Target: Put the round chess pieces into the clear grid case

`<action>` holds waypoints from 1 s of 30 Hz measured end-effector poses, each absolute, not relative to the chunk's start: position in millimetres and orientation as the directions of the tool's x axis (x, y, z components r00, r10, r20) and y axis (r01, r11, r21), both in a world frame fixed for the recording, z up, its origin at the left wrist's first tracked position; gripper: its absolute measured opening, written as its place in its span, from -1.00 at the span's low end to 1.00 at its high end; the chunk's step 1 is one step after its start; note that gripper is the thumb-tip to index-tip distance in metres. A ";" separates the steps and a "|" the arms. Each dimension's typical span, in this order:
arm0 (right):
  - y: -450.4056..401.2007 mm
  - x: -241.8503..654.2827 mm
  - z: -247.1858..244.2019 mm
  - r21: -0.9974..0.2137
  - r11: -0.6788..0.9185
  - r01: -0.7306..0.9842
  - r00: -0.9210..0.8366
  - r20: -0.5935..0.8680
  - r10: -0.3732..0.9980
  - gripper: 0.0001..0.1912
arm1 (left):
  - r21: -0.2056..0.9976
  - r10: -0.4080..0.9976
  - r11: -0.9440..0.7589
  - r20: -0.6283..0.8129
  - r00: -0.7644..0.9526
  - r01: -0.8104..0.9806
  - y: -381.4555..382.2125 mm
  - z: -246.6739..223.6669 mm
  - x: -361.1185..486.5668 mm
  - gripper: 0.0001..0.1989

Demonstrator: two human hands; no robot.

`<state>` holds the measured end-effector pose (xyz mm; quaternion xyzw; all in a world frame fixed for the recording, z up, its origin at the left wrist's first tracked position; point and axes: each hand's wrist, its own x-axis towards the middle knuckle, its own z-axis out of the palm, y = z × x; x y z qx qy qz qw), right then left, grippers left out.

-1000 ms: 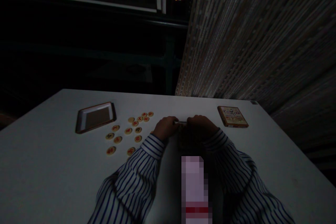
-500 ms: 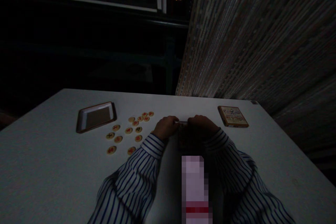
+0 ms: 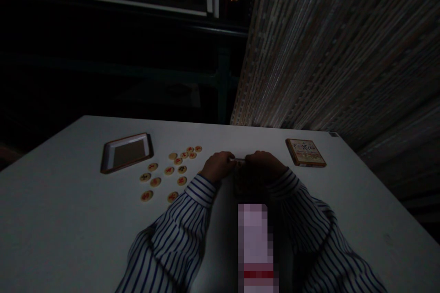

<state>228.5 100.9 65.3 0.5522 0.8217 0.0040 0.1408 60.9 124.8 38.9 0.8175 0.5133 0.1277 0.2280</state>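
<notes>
My left hand (image 3: 217, 166) and my right hand (image 3: 265, 164) are close together above the middle of the table, both with fingers closed. Between them runs the thin pale edge of an object (image 3: 238, 160), pinched at its two ends; its kind does not show in the dim light. Just below it, under my right hand, lies a dark squarish thing (image 3: 244, 184) in deep shadow. Left of my left hand, several round Chinese chess pieces (image 3: 169, 170) with red or black characters lie scattered on the white table (image 3: 85, 219).
A shallow brown-rimmed tray (image 3: 106, 154) with a pale inside sits at the back left. At the back right lies a flat square box (image 3: 305, 152) with printed writing. A string curtain (image 3: 309, 46) hangs behind the table's right side. The room is very dark.
</notes>
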 end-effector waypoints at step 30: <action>95.9 224.2 71.2 0.162 0.385 0.908 -0.343 -0.237 0.909 -0.74 | 0.517 0.891 -0.373 -0.033 0.453 0.771 126.5 39.2 59.6 -0.69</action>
